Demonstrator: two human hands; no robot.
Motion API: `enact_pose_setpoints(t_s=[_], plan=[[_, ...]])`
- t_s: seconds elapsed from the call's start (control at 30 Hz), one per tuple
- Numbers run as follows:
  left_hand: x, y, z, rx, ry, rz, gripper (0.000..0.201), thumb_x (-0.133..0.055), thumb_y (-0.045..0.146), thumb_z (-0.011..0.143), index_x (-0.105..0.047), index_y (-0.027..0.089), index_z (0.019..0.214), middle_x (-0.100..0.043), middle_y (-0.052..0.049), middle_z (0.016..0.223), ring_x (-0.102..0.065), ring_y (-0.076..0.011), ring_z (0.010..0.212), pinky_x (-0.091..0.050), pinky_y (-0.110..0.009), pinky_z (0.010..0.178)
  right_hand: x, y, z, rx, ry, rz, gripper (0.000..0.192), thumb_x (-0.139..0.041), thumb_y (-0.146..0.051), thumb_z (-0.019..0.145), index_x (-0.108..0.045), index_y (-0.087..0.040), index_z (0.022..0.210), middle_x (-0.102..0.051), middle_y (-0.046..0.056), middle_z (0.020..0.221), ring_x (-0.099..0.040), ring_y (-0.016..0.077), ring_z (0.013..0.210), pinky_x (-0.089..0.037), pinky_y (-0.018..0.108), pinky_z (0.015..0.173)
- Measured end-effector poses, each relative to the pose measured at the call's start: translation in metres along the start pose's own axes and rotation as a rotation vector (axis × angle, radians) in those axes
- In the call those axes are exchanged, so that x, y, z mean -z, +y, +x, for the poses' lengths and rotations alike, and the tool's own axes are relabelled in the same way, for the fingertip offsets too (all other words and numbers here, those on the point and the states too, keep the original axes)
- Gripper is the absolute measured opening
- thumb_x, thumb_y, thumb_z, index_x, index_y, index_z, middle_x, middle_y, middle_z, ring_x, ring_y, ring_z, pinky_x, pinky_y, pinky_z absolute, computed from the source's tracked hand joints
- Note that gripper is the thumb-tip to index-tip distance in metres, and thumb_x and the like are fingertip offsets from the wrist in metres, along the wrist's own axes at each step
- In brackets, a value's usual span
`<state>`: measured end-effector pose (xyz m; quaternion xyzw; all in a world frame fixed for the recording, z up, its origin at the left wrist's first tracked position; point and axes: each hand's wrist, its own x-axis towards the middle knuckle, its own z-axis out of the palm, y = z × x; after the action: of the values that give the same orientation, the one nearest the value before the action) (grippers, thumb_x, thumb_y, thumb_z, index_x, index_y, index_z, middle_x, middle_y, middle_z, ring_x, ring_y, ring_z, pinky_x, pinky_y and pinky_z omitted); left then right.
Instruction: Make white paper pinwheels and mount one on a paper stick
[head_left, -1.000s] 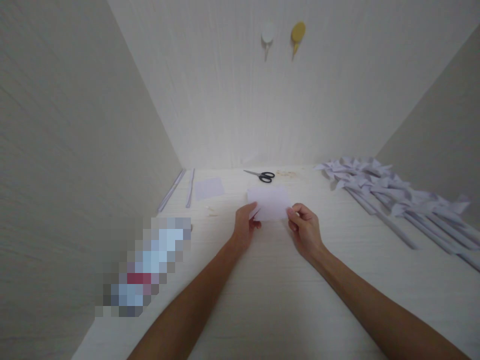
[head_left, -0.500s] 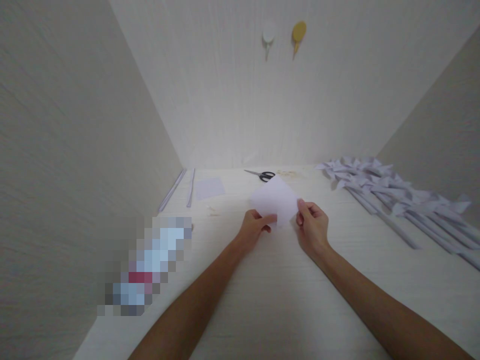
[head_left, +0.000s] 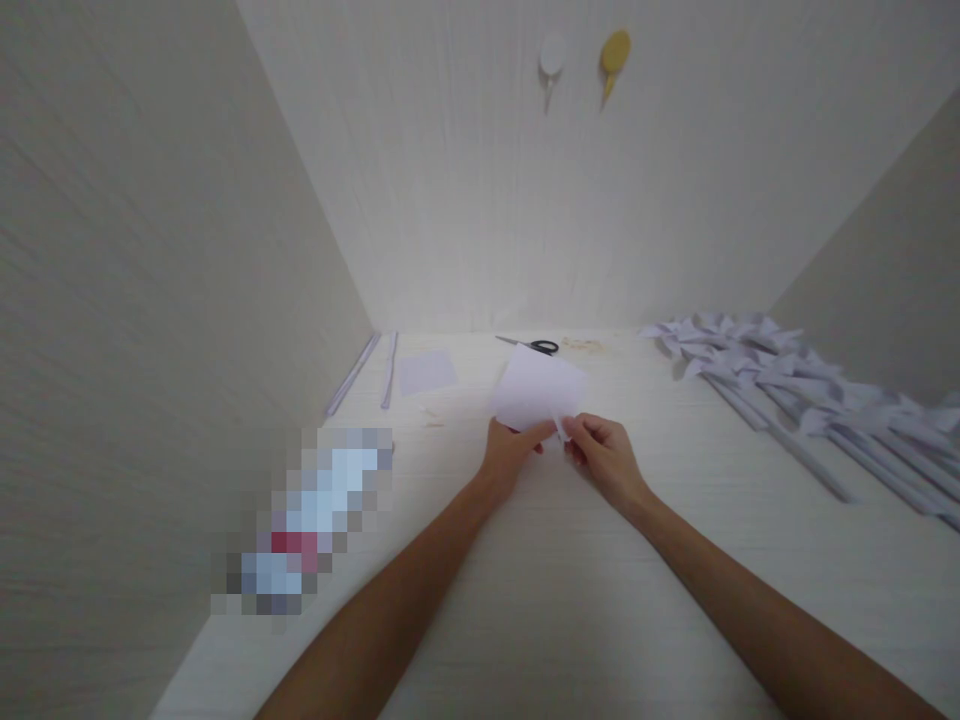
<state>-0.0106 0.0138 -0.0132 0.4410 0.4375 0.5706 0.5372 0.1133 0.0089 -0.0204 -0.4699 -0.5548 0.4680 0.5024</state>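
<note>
A white sheet of paper (head_left: 536, 385) is held up over the table between my two hands. My left hand (head_left: 512, 450) grips its lower left edge, thumb on top and fingers behind. At the lower right, my right hand (head_left: 604, 448) pinches the edge, where a narrow flap or cut strip shows near the fingertips. Just beyond the paper lie scissors (head_left: 545, 347) with black handles, partly covered by the sheet. Another flat square of paper (head_left: 427, 372) rests to the left.
Thin paper sticks (head_left: 389, 370) lie at the back left. Several white paper pinwheels (head_left: 757, 350) on rolled sticks are piled along the right. A blurred-out object (head_left: 322, 510) sits at the left. White (head_left: 552, 58) and yellow (head_left: 616, 52) hooks are on the back wall.
My right hand has moved left and slightly down, closer to my left hand. The paper has turned in my grip, and the view has shifted a little.
</note>
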Motion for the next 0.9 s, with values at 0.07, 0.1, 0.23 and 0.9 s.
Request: enact_pose_setpoints(t_s=[0.07,0.1,0.23,0.9], plan=[[-0.0001,0.0004,0.0002,0.003,0.008,0.005,0.014,-0.065,0.025,0.054,-0.059,0.014,0.059,-0.055,0.002,0.054,-0.044,-0.0074,0.045,-0.034,-0.019,0.041,0.0007,0.0006,0.0000,-0.004,-0.035,-0.019,0.037,-0.055,-0.045,0.071,-0.052,-0.014,0.049,-0.041,-0.004,0.039,-0.033,0.0055,0.037,-0.020,0.020,0.036],[-0.0002,0.0007,0.0002,0.005,0.008,0.014,0.013,-0.064,0.025,0.054,-0.058,0.014,0.058,-0.054,0.002,0.053,-0.044,-0.0075,0.045,-0.034,-0.019,0.041,0.0010,0.0009,0.0001,-0.007,-0.045,-0.024,0.037,-0.054,-0.045,0.071,-0.053,-0.014,0.050,-0.042,-0.004,0.039,-0.033,0.0055,0.037,-0.020,0.020,0.036],[-0.0009,0.0016,-0.0002,-0.003,0.009,0.018,0.011,-0.063,0.024,0.055,-0.058,0.014,0.058,-0.054,0.002,0.052,-0.044,-0.0075,0.044,-0.034,-0.019,0.041,0.0013,0.0007,-0.0002,-0.013,-0.055,-0.035,0.036,-0.055,-0.044,0.070,-0.054,-0.014,0.051,-0.041,-0.004,0.038,-0.032,0.0053,0.035,-0.019,0.019,0.036],[0.0019,0.0001,0.0012,0.099,0.003,-0.145,0.014,-0.064,0.026,0.055,-0.061,0.013,0.060,-0.059,0.000,0.057,-0.050,-0.0091,0.046,-0.036,-0.020,0.040,0.0002,-0.0035,-0.0016,-0.012,-0.039,-0.029,0.032,-0.057,-0.041,0.068,-0.057,-0.014,0.052,-0.042,-0.004,0.036,-0.033,0.0053,0.034,-0.021,0.019,0.034]])
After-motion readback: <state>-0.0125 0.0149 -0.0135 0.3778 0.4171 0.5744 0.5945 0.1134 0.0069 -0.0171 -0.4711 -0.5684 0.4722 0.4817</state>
